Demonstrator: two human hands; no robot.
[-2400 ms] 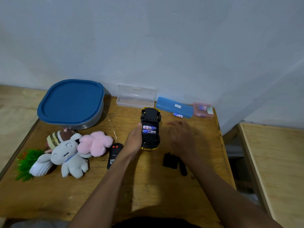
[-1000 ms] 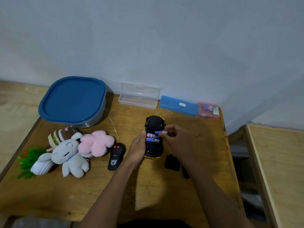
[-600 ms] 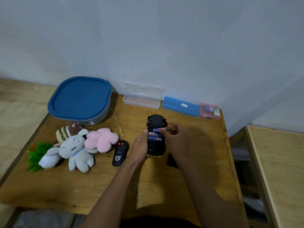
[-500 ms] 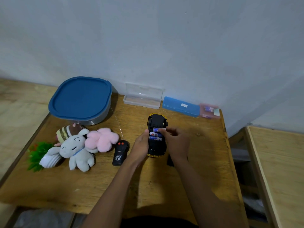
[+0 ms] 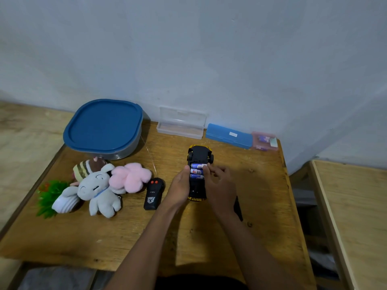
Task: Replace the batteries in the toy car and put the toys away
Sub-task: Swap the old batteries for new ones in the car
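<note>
On the bench (image 5: 261,195), my left grip (image 5: 180,186) clamps the upturned toy car (image 5: 200,153); my right grip (image 5: 221,184) pinches battery 3 (image 5: 198,165) at the bay. I should press its end flat, polarity matched, car steady.

Toy car (image 5: 200,152), batteries (image 5: 196,171) in it, lies between left hand (image 5: 180,189) and right hand (image 5: 219,185); remote control (image 5: 152,193) and plush toys (image 5: 98,189) left of them.

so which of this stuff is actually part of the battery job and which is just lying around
In the job: toy car, gripped by the left hand; batteries in its bay, the top one pinched by the right hand; pink battery case; plush toys, remote control and blue-lidded tub, likely for putting away.
Lying about: clear case; blue case.
</note>
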